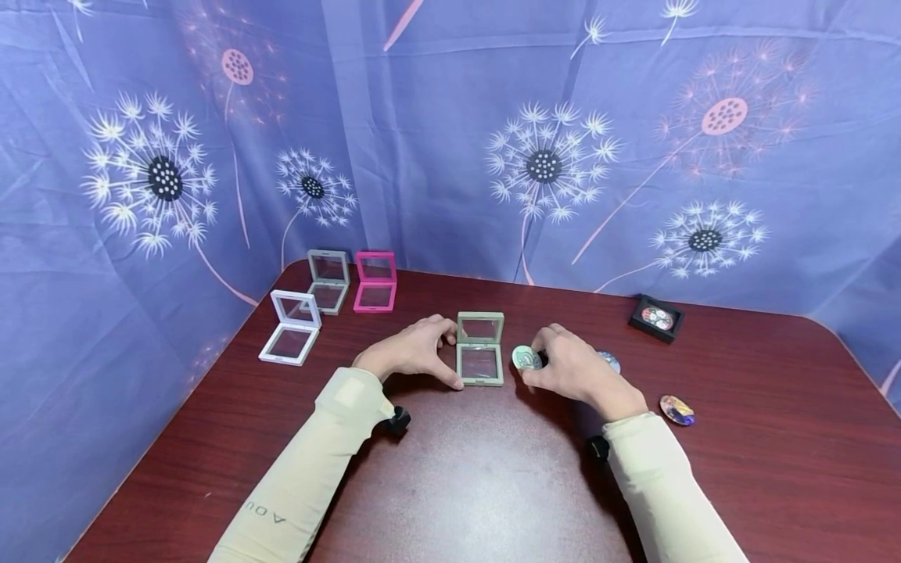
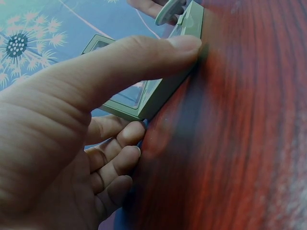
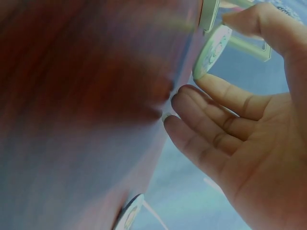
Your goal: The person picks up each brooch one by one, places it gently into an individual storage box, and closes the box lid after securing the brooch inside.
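A green display frame (image 1: 480, 345), hinged and opened with its lid upright, sits on the table in the middle of the head view. My left hand (image 1: 415, 352) holds it at its left side, thumb (image 2: 184, 43) by the near corner and curled fingers (image 2: 129, 134) by the hinge end. Just right of the frame, my right hand (image 1: 573, 363) pinches a round, pale green badge (image 1: 525, 358) between thumb and index finger. The badge (image 3: 212, 51) is tilted in the right wrist view, the other fingers extended below it.
At the back left stand three more opened frames: white (image 1: 290, 328), grey (image 1: 328, 283) and pink (image 1: 375, 283). A black frame (image 1: 657, 318) holding a badge lies at the back right. A bluish badge (image 1: 609, 361) is partly behind the right hand; a colourful badge (image 1: 677, 410) lies right of the forearm.
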Demonstrator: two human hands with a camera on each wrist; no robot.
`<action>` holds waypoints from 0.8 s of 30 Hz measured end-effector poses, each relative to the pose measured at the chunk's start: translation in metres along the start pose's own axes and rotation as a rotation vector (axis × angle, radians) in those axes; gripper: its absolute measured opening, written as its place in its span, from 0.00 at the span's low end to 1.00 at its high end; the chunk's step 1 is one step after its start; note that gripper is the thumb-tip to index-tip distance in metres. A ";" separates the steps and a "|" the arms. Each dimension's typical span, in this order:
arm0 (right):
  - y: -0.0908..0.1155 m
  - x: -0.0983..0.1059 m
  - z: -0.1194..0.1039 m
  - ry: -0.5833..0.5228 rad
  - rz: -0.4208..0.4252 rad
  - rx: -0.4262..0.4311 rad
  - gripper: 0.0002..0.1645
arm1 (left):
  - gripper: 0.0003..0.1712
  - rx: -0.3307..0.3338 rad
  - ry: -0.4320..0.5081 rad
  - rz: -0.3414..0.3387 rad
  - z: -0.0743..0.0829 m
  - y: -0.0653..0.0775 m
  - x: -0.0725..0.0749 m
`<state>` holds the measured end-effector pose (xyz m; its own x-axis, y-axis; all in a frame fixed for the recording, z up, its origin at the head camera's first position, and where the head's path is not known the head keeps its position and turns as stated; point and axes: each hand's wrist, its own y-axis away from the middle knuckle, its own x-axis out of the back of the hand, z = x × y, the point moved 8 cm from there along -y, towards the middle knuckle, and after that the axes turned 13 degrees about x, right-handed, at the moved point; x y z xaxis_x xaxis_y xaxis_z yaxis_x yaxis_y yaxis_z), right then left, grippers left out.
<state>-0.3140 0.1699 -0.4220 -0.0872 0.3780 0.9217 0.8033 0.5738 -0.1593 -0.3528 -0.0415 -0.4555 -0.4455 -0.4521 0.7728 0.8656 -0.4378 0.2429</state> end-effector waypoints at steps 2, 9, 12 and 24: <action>-0.001 -0.001 -0.001 -0.002 -0.002 0.000 0.21 | 0.39 0.000 -0.009 0.003 0.000 0.000 0.000; -0.003 -0.002 -0.004 -0.017 -0.020 -0.010 0.22 | 0.39 0.008 -0.015 -0.006 -0.001 -0.001 -0.001; -0.004 -0.002 -0.006 -0.011 -0.018 -0.011 0.22 | 0.39 0.008 -0.006 -0.007 -0.001 -0.001 -0.001; -0.010 -0.006 -0.009 -0.018 -0.013 -0.020 0.24 | 0.39 0.007 0.000 -0.003 0.000 0.001 -0.001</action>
<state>-0.3159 0.1558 -0.4224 -0.1080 0.3839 0.9170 0.8137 0.5640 -0.1403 -0.3521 -0.0417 -0.4560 -0.4484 -0.4504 0.7721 0.8657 -0.4339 0.2496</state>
